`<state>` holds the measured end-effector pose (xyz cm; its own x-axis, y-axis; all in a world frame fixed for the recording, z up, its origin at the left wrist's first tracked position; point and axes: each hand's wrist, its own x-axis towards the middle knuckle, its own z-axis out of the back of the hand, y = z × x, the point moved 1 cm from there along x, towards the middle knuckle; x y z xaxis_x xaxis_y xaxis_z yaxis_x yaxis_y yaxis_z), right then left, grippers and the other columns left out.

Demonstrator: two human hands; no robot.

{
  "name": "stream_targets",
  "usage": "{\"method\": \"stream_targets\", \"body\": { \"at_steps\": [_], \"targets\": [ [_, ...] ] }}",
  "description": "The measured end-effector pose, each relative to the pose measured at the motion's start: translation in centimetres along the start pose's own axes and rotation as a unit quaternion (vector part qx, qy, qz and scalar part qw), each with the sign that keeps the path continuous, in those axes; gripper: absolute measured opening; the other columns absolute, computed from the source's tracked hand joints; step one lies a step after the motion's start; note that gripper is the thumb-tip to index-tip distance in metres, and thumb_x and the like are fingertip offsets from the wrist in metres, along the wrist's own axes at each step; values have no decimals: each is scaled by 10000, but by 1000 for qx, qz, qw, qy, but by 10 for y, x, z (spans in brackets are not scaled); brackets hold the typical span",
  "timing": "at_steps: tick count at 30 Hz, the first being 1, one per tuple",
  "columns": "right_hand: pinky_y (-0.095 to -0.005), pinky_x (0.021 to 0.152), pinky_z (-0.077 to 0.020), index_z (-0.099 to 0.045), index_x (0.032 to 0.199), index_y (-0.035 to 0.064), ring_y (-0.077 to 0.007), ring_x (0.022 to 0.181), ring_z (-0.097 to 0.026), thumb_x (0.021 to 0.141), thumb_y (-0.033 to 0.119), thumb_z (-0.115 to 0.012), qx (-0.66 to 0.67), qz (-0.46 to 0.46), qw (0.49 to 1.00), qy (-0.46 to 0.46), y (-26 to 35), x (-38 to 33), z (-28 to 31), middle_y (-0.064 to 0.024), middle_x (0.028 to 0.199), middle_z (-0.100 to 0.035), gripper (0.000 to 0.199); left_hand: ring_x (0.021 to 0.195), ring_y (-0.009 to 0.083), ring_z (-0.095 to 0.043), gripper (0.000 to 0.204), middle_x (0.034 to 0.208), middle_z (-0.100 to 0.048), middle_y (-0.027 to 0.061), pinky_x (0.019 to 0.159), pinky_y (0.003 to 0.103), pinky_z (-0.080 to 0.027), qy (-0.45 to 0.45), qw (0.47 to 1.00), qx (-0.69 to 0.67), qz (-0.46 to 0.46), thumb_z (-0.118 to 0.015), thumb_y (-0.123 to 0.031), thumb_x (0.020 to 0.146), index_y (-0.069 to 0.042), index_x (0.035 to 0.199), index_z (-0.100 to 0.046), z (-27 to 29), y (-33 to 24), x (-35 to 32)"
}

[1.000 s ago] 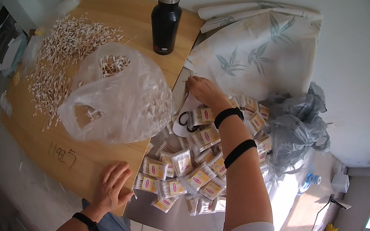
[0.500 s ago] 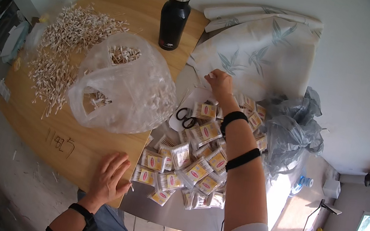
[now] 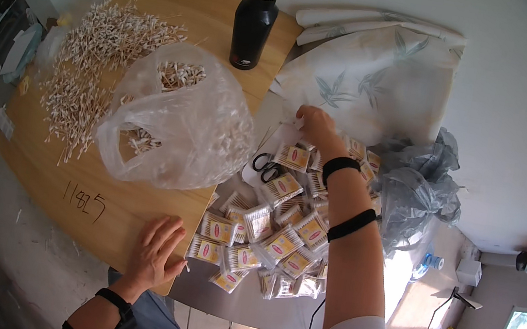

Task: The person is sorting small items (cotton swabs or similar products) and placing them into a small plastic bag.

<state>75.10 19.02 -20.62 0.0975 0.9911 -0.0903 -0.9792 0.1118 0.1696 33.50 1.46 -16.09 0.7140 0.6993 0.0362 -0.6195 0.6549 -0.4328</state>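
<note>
A wooden tabletop [image 3: 133, 202] meets a grey tabletop [image 3: 214, 303]; one leaf-patterned sheet [image 3: 377, 58] lies folded back, probably for room. One clear bag [image 3: 180, 127] slumps on the wood, likely laid so it cannot tip; one grey bag [image 3: 415, 188] sits rightmost. The left hand [image 3: 157, 251] rests flat, seemingly for support, grip spread, apparently empty; the right hand [image 3: 317, 128] curls its fingers, but whether its grip holds anything I cannot tell. One black bottle [image 3: 253, 32] stands upright. One pair of scissors [image 3: 265, 167] lies beside overlapping packets [image 3: 283, 243], roughly twenty or more, on the grey tabletop. Loose swabs [image 3: 90, 61]: too many to count.
</note>
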Motion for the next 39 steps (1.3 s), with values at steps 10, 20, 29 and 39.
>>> {"method": "stream_targets", "body": {
  "at_steps": [10,20,29,39],
  "targets": [
    [-381,709,-517,-539,956,31,-307,847,-622,810,49,-499,-62,254,963,-58,46,1,-7,-127,917,-575,151,1265,303,-357,580,1370,-406,100,1051,446,-306,-5,1000,-4,1,-694,-295,722,-43,1215,-519,-2,0,-1],
    [-336,738,-521,-607,901,57,-235,936,-598,788,62,-542,-166,294,941,-9,47,-14,-1,-96,965,-571,131,1279,297,-342,591,1384,-391,97,1065,433,-291,5,1000,-7,6,-689,-294,733,-43,1236,-507,-2,-1,-1],
    [-240,594,-448,-558,901,36,-100,674,-560,892,144,-569,529,-73,844,49,86,-177,131,-52,760,-602,109,1283,324,-325,705,1391,-373,125,1071,441,-271,-19,999,-19,-19,-685,-253,754,-36,1341,-361,-1,1,-10],
    [-220,554,-421,-578,921,24,-49,617,-512,904,186,-599,677,-57,733,15,213,-411,205,13,691,-560,164,997,213,-582,285,1120,-587,113,847,306,-459,-69,910,-398,92,-556,-74,892,0,1166,-533,41,-45,-32]
  ]
}}
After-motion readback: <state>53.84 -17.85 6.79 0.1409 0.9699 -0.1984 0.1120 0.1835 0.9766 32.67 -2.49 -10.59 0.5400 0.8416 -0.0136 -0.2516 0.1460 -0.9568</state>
